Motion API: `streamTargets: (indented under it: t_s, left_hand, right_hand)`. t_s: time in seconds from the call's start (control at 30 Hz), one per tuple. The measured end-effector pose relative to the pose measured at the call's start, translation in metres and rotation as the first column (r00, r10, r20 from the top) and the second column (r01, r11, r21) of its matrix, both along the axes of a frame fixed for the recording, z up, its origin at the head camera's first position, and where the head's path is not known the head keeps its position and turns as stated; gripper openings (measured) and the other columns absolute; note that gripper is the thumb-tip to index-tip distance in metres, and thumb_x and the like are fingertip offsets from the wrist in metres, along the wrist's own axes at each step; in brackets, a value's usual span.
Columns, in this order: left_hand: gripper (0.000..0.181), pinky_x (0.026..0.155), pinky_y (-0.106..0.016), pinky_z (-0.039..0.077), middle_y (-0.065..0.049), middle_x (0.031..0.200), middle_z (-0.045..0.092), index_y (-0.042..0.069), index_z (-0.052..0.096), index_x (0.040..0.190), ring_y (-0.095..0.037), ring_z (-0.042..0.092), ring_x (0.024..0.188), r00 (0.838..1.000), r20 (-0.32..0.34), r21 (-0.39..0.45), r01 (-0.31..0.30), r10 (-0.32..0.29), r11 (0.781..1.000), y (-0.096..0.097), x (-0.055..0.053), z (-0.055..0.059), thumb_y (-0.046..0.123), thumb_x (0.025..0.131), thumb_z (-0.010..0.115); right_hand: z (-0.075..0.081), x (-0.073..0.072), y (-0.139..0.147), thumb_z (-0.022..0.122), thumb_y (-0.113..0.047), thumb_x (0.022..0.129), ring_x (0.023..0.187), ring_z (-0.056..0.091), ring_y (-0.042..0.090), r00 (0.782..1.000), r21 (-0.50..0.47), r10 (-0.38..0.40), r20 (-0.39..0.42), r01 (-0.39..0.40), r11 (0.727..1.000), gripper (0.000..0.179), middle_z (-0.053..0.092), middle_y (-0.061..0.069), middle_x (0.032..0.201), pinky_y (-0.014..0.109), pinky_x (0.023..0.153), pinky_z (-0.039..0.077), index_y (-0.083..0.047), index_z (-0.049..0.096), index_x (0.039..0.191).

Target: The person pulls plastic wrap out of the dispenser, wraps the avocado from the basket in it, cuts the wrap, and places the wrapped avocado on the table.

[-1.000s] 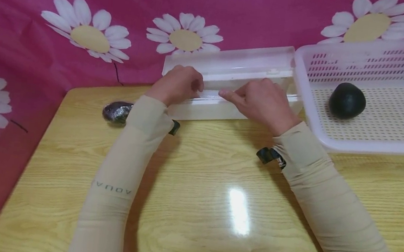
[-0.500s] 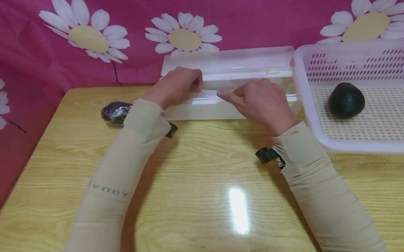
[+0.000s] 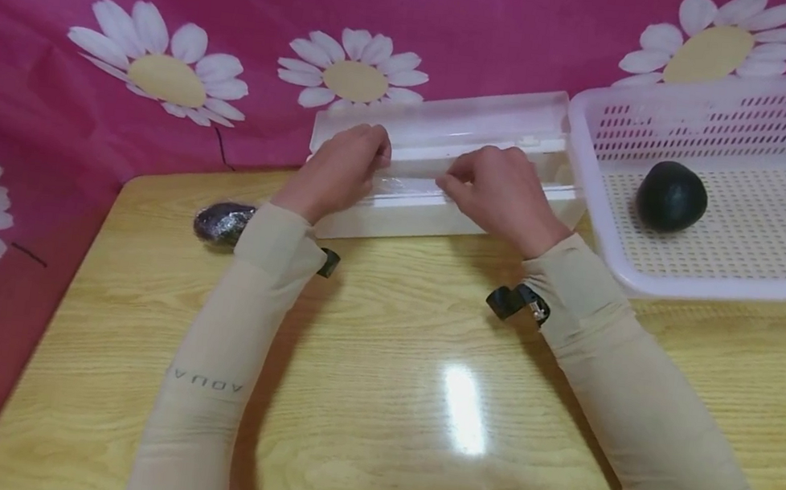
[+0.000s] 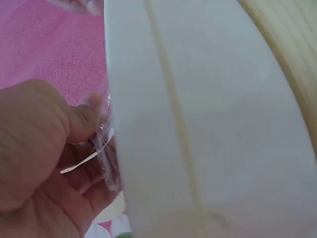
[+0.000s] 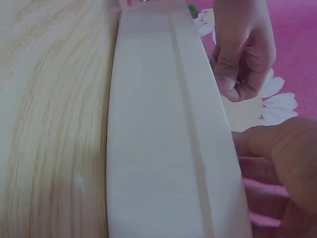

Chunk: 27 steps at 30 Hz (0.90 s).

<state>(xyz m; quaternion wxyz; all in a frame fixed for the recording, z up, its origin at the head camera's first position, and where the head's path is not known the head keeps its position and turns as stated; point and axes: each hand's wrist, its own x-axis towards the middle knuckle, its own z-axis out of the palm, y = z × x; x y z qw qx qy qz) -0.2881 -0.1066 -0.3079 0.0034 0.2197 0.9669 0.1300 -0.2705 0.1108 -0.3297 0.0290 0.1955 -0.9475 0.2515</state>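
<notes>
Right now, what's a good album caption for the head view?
Left hand holding clear film, right hand close by, at an open box beside a basket.

We count one left hand [image 3: 338, 170] and one right hand [image 3: 504, 193], two sleeves [image 3: 202, 417], two black mounts [image 3: 517, 301], one box [image 3: 410, 223], one film [image 4: 105, 153], one basket [image 3: 737, 289], one counter [image 3: 367, 404], one black object [image 3: 672, 197], one wrapped bundle [image 3: 222, 223] and one cloth [image 3: 520, 25].

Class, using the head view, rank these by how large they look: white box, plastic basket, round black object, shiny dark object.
1. Plastic basket, though cut off
2. White box
3. Smaller, order unsure: round black object and shiny dark object, since the left sleeve partly hides the latter
</notes>
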Motion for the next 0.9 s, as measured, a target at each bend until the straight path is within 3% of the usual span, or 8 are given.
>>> streamTargets:
  t_s: [0.07,0.17,0.27,0.33,0.5,0.7,0.9]
  left_hand:
    - [0.014,0.095,-0.041,0.047,-0.011,0.103,0.056,0.004,0.054,0.107,-0.026,0.053,0.100,1.000,-0.009,0.017,-0.002,0.002,1.000,-0.003,0.002,-0.001,0.014,0.101,0.046]
    - [0.013,0.093,-0.041,0.046,-0.011,0.102,0.055,0.005,0.053,0.107,-0.025,0.052,0.098,1.000,-0.030,0.048,0.004,-0.003,0.999,-0.007,0.004,-0.003,0.015,0.102,0.047]
    - [0.013,0.094,-0.040,0.046,-0.010,0.101,0.056,0.005,0.054,0.106,-0.025,0.053,0.098,0.998,-0.063,0.082,0.026,-0.021,0.996,-0.009,0.004,-0.005,0.016,0.101,0.050]
    - [0.015,0.095,-0.038,0.046,-0.010,0.101,0.057,0.005,0.055,0.106,-0.025,0.054,0.099,0.996,-0.079,0.105,0.041,-0.033,0.994,-0.010,0.003,-0.006,0.018,0.100,0.052]
    - [0.019,0.097,-0.035,0.048,-0.009,0.104,0.062,0.007,0.061,0.109,-0.022,0.057,0.101,0.996,-0.082,0.131,0.057,-0.047,0.990,-0.011,0.002,-0.006,0.022,0.098,0.057]
    - [0.019,0.097,-0.034,0.050,-0.008,0.107,0.066,0.010,0.067,0.110,-0.021,0.061,0.103,0.988,-0.133,0.109,0.094,-0.079,0.990,-0.021,0.005,-0.002,0.017,0.093,0.065]
    - [0.024,0.102,-0.033,0.050,-0.004,0.113,0.069,0.013,0.073,0.112,-0.020,0.062,0.108,0.990,0.030,-0.041,0.136,-0.135,0.990,-0.024,0.004,-0.001,0.011,0.089,0.069]
  right_hand:
    - [0.001,-0.003,-0.006,0.058,-0.036,0.095,0.073,0.056,0.019,1.000,-0.013,0.026,0.004,-0.026,1.000,0.027,0.073,0.001,0.080,0.034,0.080,0.040,-0.019,0.078,0.097]
    - [0.004,-0.008,-0.015,0.060,-0.040,0.093,0.063,0.048,0.017,0.997,-0.018,0.067,0.048,-0.066,0.998,0.032,0.059,-0.003,0.061,0.031,0.069,0.037,-0.017,0.075,0.077]
    - [0.007,-0.013,-0.022,0.061,-0.040,0.092,0.057,0.036,0.015,0.990,-0.004,0.094,0.102,-0.094,0.996,0.040,0.036,-0.005,0.051,0.029,0.061,0.030,-0.016,0.061,0.059]
    - [0.009,-0.015,-0.026,0.060,-0.037,0.092,0.055,0.032,0.014,0.986,-0.003,0.091,0.141,-0.092,0.996,0.043,0.030,-0.007,0.050,0.029,0.059,0.029,-0.016,0.053,0.055]
    - [0.010,-0.019,-0.032,0.052,-0.029,0.098,0.057,0.039,0.015,0.980,0.073,0.062,0.191,-0.077,0.994,0.039,0.040,-0.004,0.056,0.030,0.063,0.035,-0.013,0.055,0.063]
    - [0.009,-0.020,-0.037,0.044,-0.026,0.101,0.075,0.052,0.022,0.983,0.154,0.025,0.180,-0.053,0.987,0.032,0.059,0.007,0.082,0.034,0.070,0.043,-0.006,0.067,0.091]
    - [0.004,-0.020,-0.042,0.042,-0.024,0.102,0.077,0.053,0.023,0.987,0.148,0.025,0.158,-0.048,0.988,0.032,0.059,0.007,0.082,0.036,0.074,0.045,-0.006,0.065,0.088]
